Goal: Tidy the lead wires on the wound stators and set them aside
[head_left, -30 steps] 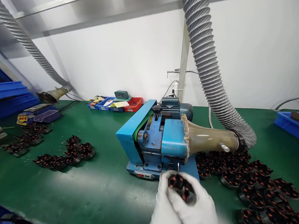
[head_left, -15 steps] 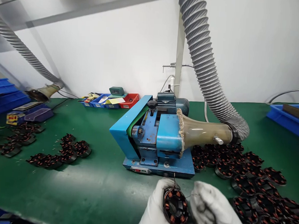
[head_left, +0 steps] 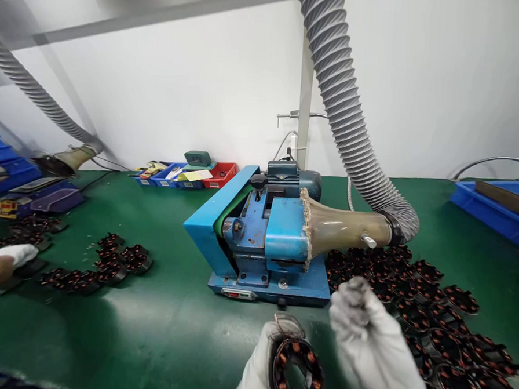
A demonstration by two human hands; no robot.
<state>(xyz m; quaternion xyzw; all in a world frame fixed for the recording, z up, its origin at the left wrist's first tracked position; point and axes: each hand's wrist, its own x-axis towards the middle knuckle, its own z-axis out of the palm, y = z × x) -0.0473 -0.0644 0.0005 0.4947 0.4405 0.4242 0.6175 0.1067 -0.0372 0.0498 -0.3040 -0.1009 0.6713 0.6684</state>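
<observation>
My left hand (head_left: 262, 357), in a white glove, grips a motor stator (head_left: 297, 373), a dark ring with copper windings and an open centre. A thin wire (head_left: 277, 323) sticks up from the ring near my thumb. My right hand (head_left: 373, 340), gloved too and smudged grey at the fingertips, is raised to the right of the stator and apart from it. Its fingers are drawn together; whether anything is between them is hidden. Beyond my hands stands a blue belt machine (head_left: 253, 235) with a suction funnel (head_left: 345, 225) on its right side.
Many stators (head_left: 447, 338) lie crowded on the green table (head_left: 160, 340) to the right; a smaller group (head_left: 112, 262) lies left. Another person's gloved hand (head_left: 15, 255) is at the far left stators. Small bins (head_left: 219, 175) and a blue tray (head_left: 497, 210) sit at the back.
My right hand has moved up and away from the stator. The stator has sunk slightly and turned in my left hand. Another person's hand has come in at the far left.
</observation>
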